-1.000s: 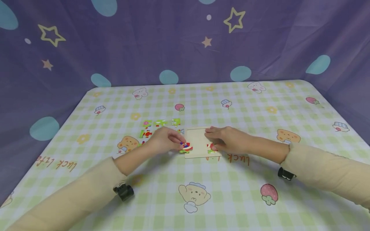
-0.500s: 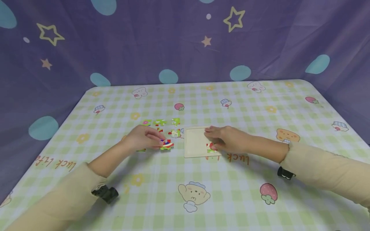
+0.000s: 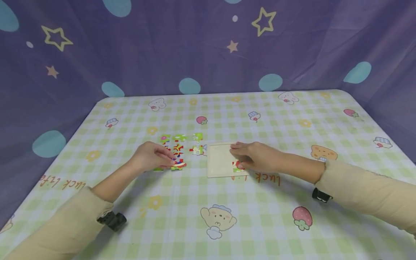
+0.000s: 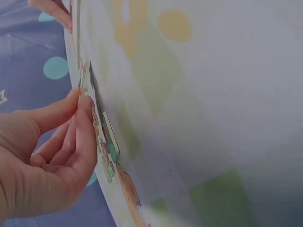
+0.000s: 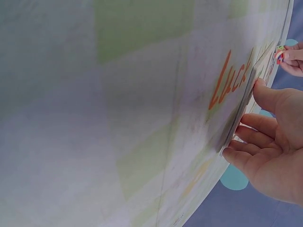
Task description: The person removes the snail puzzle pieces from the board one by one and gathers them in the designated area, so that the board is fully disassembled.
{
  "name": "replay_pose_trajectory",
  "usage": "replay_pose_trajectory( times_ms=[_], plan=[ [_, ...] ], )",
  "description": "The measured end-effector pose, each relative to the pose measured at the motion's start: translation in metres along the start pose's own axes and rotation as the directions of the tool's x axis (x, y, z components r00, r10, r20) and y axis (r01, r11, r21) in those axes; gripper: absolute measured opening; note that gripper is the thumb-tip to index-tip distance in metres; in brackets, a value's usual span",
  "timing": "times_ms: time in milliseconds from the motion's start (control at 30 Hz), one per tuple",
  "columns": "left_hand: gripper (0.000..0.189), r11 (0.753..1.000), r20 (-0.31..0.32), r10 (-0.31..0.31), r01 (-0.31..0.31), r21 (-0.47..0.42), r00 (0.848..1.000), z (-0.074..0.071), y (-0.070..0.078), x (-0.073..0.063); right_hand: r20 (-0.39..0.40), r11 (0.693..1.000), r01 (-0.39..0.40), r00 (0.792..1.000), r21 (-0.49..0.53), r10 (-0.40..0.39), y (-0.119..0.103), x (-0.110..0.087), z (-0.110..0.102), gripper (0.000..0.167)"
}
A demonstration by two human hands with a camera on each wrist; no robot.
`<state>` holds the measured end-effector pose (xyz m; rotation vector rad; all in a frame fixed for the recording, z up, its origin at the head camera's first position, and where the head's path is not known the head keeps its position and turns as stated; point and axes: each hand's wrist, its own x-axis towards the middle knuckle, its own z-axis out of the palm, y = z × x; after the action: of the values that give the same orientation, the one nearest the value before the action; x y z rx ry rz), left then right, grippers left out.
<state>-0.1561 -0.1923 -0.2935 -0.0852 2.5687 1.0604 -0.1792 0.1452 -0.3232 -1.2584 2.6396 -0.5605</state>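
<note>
Between thumb and fingers, my left hand (image 3: 150, 157) pinches a red, white, blue and green jigsaw piece (image 3: 179, 165), held over the near part of a group of loose pieces. The left wrist view shows the pinched piece (image 4: 84, 72) edge-on, tilted up from the table. My right hand (image 3: 261, 157) rests on the right side of a pale puzzle tray (image 3: 219, 160), its thumb by a red and green piece (image 3: 237, 167) in the near right corner. Seen from the right wrist, the fingers (image 5: 258, 137) lie spread along the tray's edge.
Several loose jigsaw pieces lie left of the tray, among them a green one (image 3: 197, 137), a pale green one (image 3: 196, 150) and a red and yellow one (image 3: 177, 148). A checked cloth (image 3: 260, 224) covers the table; a purple curtain (image 3: 149, 54) hangs behind it.
My left hand has carried the pinched piece leftward from the tray's left edge to over the loose pieces. The right hand and the tray stay put.
</note>
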Motion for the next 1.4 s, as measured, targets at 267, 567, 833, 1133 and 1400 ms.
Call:
replay_pose_trajectory(
  times_ms=[267, 567, 833, 1133, 1400],
  plan=[
    [0.013, 0.965, -0.077, 0.166, -0.146, 0.219, 0.983, 0.002, 0.001, -0.003, 0.0, 1.0, 0.004, 1.0, 0.005, -0.004, 0.0, 0.0, 0.0, 0.056],
    [0.01, 0.961, -0.083, 0.168, -0.144, 0.234, 0.982, 0.006, 0.001, -0.002, 0.006, 1.0, -0.006, 1.0, 0.009, 0.006, 0.0, 0.0, -0.001, 0.056],
    [0.011, 0.964, -0.074, 0.146, -0.125, 0.235, 0.987, 0.007, 0.002, -0.001, 0.009, 1.0, -0.011, 1.0, 0.004, 0.011, 0.0, -0.001, -0.001, 0.056],
    [0.012, 0.96, -0.066, 0.17, -0.15, 0.236, 0.983, 0.006, 0.011, 0.0, 0.032, 1.0, -0.022, 0.999, 0.004, 0.022, 0.0, 0.0, -0.001, 0.056],
    [0.015, 0.955, -0.028, 0.215, -0.204, 0.215, 0.976, 0.022, 0.038, 0.002, 0.051, 1.0, -0.03, 0.998, -0.001, 0.03, 0.0, 0.001, -0.004, 0.055]
  ],
)
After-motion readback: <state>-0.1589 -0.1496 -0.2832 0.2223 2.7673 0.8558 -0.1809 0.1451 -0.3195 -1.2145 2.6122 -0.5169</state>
